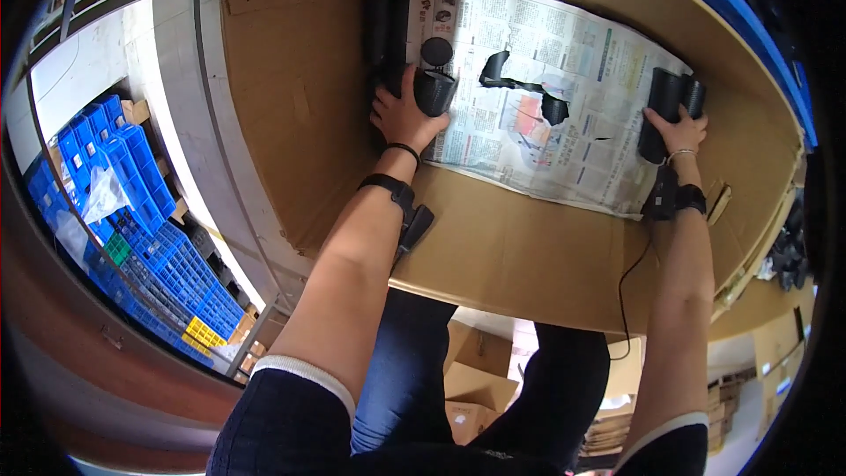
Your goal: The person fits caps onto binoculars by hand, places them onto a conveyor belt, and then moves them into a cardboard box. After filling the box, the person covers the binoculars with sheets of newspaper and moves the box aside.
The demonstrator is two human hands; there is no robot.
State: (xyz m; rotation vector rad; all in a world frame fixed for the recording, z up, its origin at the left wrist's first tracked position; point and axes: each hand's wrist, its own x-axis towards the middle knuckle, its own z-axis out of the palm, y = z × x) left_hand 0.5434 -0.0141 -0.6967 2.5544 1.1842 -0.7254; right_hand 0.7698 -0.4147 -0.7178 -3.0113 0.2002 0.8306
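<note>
A large cardboard box [502,278] stands open in front of me, with a printed newspaper sheet [608,115] spread inside. The sheet has ragged tears, and black shows through them. At the left end of the sheet, my left hand [408,116] curls round a short black cylinder [434,93]. Another black round piece [436,52] lies just beyond it, and taller black cylinders [381,26] stand along the box's left side. My right hand [679,132] rests with its fingers round a black cylinder [663,97] at the sheet's right end, beside a second dark ribbed one [693,98].
Both wrists carry black straps with small devices; a thin black cable [624,300] hangs from the right one. Blue plastic crates [141,176] are stacked beyond a metal frame at the left. More cardboard boxes [476,361] stand below, by my legs. A blue edge runs along the far right.
</note>
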